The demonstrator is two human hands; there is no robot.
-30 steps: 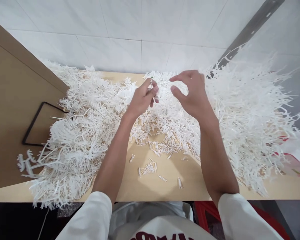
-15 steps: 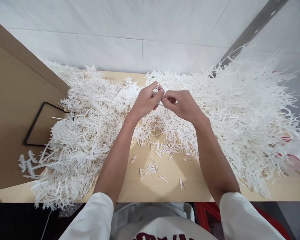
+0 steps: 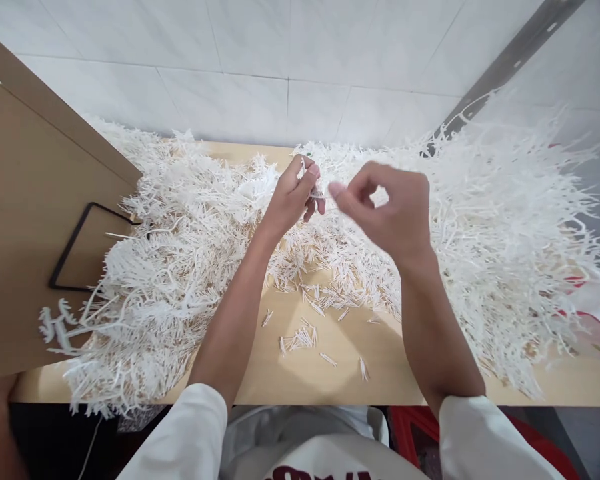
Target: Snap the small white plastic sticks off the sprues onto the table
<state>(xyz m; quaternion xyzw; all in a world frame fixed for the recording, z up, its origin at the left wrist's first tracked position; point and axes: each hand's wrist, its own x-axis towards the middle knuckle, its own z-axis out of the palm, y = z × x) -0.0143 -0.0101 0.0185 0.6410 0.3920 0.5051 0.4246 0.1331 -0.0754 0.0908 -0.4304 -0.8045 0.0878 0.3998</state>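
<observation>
Left hand (image 3: 293,197) pinches a thin white strip (image 3: 317,197); right hand (image 3: 397,207), nearby, is loosely curled, any hold unclear; white sprigs (image 3: 495,253) lie heaped on the desk (image 3: 305,383).

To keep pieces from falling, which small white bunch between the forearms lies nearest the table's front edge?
The lone bunch, well right of the larger cluster and frontmost; every other one there lies farther back.

One left hand (image 3: 298,193), one right hand (image 3: 397,210), one worktop (image 3: 325,387), one board (image 3: 25,220); sprigs (image 3: 485,233), too many to count.
</observation>
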